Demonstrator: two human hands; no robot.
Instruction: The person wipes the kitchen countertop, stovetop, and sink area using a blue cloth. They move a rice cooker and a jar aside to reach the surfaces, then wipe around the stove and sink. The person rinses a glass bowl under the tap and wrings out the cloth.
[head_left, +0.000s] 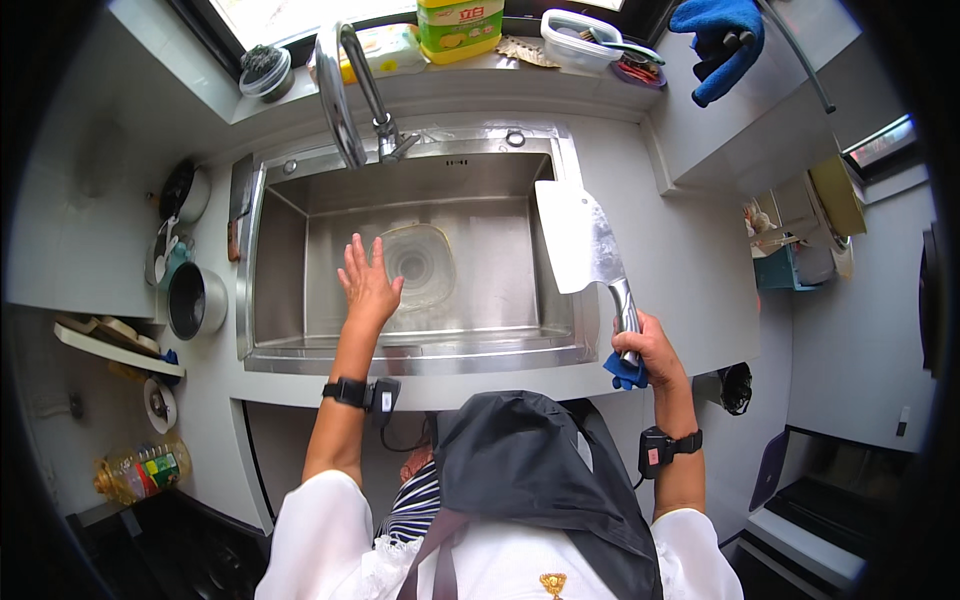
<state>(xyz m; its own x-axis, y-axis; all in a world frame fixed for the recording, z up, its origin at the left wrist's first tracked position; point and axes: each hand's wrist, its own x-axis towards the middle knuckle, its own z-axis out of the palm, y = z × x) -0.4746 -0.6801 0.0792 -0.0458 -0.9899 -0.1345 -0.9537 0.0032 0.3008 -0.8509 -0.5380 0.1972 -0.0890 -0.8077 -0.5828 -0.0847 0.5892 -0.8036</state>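
Note:
My right hand (651, 346) grips the metal handle of a broad cleaver (581, 236), holding it over the right rim of the sink. The blade points away from me, its flat face turned up. A blue cloth (625, 372) shows just below this hand; whether the hand holds it too I cannot tell. Over the stainless steel sink (495, 352), my left hand (371, 289) is spread with nothing in it. Beneath its fingertips a clear, rounded-square cover or shallow dish (431, 259) lies over the drain.
A chrome faucet (386, 135) rises behind the sink. Along its left side lies another knife (238, 214); beyond stands a pot (196, 301). The back ledge carries a yellow detergent jug (460, 28) and a plastic tub (579, 39). A blue glove (724, 45) hangs at upper right.

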